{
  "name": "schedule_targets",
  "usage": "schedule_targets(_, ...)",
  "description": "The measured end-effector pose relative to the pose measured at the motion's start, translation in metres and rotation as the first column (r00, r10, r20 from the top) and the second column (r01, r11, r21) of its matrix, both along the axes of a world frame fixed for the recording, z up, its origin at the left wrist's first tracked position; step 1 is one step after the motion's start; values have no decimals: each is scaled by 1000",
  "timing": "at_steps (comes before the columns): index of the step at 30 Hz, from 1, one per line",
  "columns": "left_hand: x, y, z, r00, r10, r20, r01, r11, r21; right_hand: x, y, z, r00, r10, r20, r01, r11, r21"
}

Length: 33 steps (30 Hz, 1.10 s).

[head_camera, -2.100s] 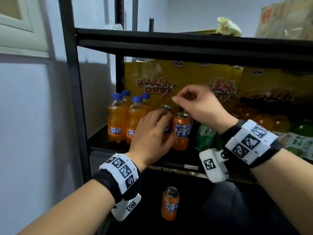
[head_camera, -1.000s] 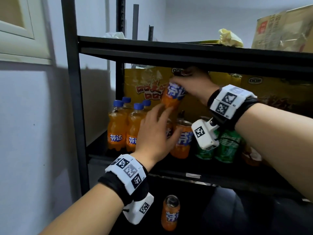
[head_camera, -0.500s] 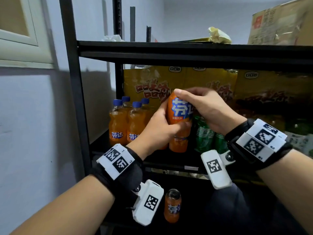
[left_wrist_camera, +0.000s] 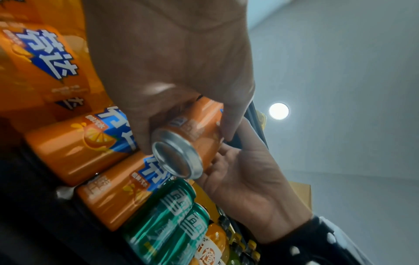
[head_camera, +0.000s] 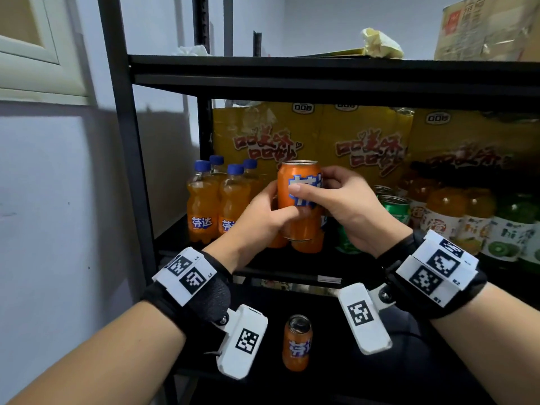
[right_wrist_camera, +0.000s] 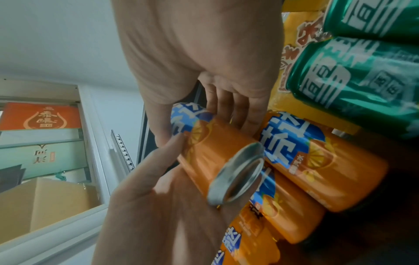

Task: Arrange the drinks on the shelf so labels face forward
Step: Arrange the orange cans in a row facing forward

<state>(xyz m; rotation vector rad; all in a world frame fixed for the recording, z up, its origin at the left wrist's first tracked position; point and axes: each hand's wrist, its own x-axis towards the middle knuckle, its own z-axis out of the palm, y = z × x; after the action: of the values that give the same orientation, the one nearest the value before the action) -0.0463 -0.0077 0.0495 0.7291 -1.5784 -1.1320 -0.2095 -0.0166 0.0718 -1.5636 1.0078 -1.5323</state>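
An orange soda can point(head_camera: 298, 197) point(left_wrist_camera: 188, 141) point(right_wrist_camera: 215, 157) with a blue label is held upright in front of the middle shelf point(head_camera: 292, 271). My left hand point(head_camera: 263, 217) grips its lower half from the left. My right hand point(head_camera: 336, 197) grips its upper half from the right, thumb across the label. Behind it on the shelf stand more orange cans point(left_wrist_camera: 75, 147) and green cans point(head_camera: 394, 209) point(right_wrist_camera: 353, 84). Orange soda bottles point(head_camera: 203, 211) with blue caps stand at the shelf's left end, labels facing me.
Yellow snack boxes point(head_camera: 365, 141) fill the back of the shelf. Juice bottles point(head_camera: 467, 223) stand to the right. Another orange can point(head_camera: 297, 342) stands on the lower level. A black shelf post point(head_camera: 125, 141) rises at left, and the upper shelf board point(head_camera: 321, 74) hangs overhead.
My right hand lifted the orange can out from the back of the shelf and brought it forward. My left hand left the standing cans and took hold of its lower half.
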Motion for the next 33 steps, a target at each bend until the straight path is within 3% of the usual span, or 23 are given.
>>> schedule_targets(5, 3, 1, -5, 997, 78, 5, -78, 993, -83, -2, 4, -8, 997, -16, -79, 14, 1000, -27)
schedule_targets(13, 1, 2, -9, 1000, -9, 1, 9, 1000, 12, -2, 4, -17, 997, -2, 73, 2, 1000, -3)
schedule_targets(18, 3, -2, -16, 996, 85, 8, -84, 995, -60, -2, 7, -22, 998, 10, -62, -10, 1000, -7)
schedule_targets(21, -1, 1, -22, 994, 109, -26, -110, 991, -72, 2, 7, -20, 998, -16, -64, 15, 1000, -13)
schedule_targets(27, 6, 3, -18, 999, -11, 47, 11, 1000, 7, 1, 7, -21, 997, 68, 48, -69, 997, 33)
schedule_targets(29, 8, 3, -18, 998, 34, 57, -33, 999, -22, 2, 7, -23, 996, 55, 75, -57, 998, 33)
schedule_targets(33, 7, 2, -25, 986, 167, 27, -162, 979, -126, 4, 7, -25, 1000, 10, -25, -10, 1000, 11)
